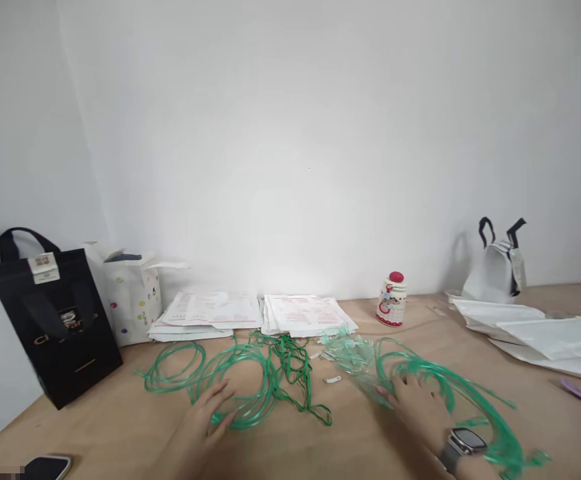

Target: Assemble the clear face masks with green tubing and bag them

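My left hand [205,417] lies flat with fingers stretched out on a tangle of green tubing [240,373] spread over the wooden table [120,427]. My right hand [415,403], with a watch [463,445] on its wrist, rests open on a second bundle of green tubing [450,393] that sits partly in clear plastic wrapping [350,353]. Neither hand grips anything.
Two stacks of printed white packets [210,313] [305,313] lie by the wall. A black paper bag [55,320] and a dotted white bag [130,293] stand at left. A small red-capped bottle [391,300], white bags [545,333], a white handled bag [497,267] and a phone [45,467] are also present.
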`<state>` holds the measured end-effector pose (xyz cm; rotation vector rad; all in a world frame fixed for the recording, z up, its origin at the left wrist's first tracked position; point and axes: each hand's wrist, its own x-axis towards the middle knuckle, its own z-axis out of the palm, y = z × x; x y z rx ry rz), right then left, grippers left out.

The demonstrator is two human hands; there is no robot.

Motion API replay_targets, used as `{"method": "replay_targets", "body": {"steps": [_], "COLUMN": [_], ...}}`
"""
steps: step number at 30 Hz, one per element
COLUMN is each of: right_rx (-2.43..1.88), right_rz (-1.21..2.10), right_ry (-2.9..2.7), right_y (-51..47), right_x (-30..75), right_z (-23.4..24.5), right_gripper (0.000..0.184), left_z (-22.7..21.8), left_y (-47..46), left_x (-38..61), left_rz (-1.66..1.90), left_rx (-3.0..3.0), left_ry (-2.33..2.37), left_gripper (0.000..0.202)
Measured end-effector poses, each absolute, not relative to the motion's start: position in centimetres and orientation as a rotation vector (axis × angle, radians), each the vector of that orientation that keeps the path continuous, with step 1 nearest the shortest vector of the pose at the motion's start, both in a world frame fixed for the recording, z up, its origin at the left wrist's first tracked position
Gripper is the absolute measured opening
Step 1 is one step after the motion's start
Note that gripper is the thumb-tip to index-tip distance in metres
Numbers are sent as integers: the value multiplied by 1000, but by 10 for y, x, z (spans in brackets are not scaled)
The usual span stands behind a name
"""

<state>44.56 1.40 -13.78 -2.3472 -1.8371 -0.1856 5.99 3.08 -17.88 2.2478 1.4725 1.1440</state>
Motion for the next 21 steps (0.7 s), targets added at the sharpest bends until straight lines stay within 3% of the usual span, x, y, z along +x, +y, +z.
{"method": "replay_targets", "body": {"steps": [7,14,21], "right_rx": [-2157,-1920,-1618], "right_rz": [4,122,461], "right_ry": [-1950,-1835,-1729], "right_y": [24,33,44], "right_x": [447,412,394], "right_z": [-147,-159,-152], "right_gripper": [20,13,23], "left_z": [-197,-183,-173], "left_y": [34,18,12], "left_x": [59,60,68], "left_rz": [1280,1262,1329], "left_rx": [2221,1978,1495], "left_ry": [1455,1477,1272], "left_gripper": [30,32,39]}}
